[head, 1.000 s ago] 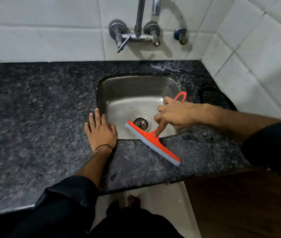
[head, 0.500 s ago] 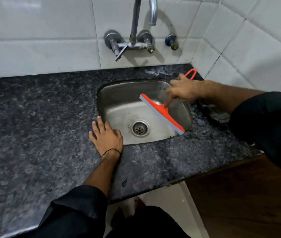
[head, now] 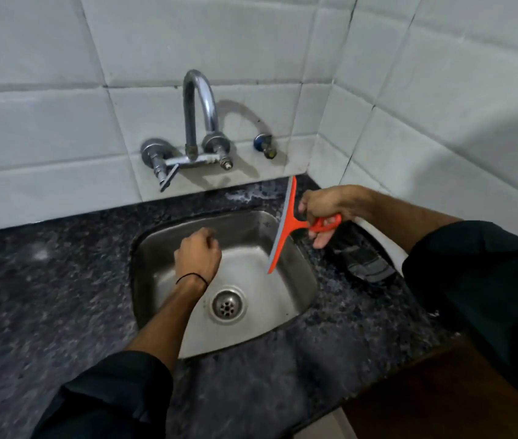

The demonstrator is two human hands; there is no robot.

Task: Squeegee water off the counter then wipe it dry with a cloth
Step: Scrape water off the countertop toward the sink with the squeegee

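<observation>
Head view (single), facing down, near sink [head: 302, 299]

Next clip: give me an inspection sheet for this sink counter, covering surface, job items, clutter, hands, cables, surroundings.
Surface: dark speckled counter; wet sheen behind the sink.
Job's things: orange squeegee held up over the sink's right rim; dark cloth lying on the counter to the right of the sink.
Clutter: nothing seen.
Hands: right hand gripping the squeegee handle; left hand loosely fisted above the basin, empty.
Cables: nothing seen.
Surroundings: wall tap, white tiles.
</observation>
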